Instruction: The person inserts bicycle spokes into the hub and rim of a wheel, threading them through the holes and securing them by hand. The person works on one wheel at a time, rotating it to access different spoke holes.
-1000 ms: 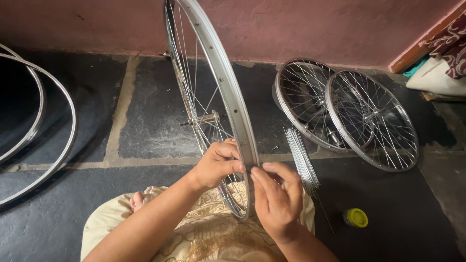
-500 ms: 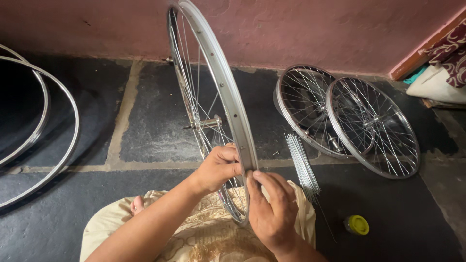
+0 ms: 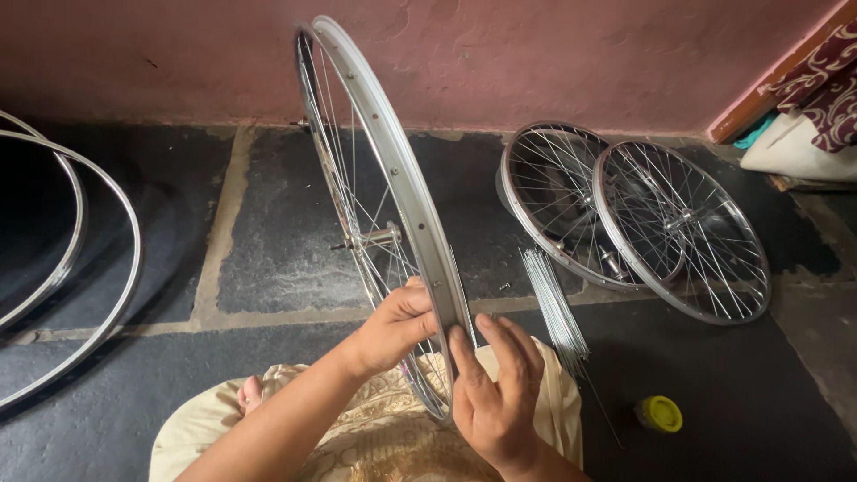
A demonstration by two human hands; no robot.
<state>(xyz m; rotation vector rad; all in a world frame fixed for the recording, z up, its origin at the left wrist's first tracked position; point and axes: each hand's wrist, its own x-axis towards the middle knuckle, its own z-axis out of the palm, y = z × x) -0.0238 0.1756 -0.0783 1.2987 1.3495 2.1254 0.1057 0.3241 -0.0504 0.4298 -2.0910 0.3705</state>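
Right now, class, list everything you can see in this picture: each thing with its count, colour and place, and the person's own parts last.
Upright spoked silver wheel rim: one, centre, held on the lap.
Finished spoked wheels: two, silver, leaning at the right.
Bare metal hoops: two, silver, left floor.
Loose spoke bundle: one, silver, floor right of the lap.
Small yellow-lidded pot: one, lower right.
Pink plaster wall: behind.
Dark stone floor: below.
Left hand: gripping the rim.
Right hand: fingers against the rim.

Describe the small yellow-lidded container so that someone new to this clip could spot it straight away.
Start from the pink wall and drop to the dark stone floor at lower right. Past the two finished wheels and the bundle of loose spokes, the yellow-lidded container sits beside the right hand. It is the only small, round, brightly coloured thing among silver metal.
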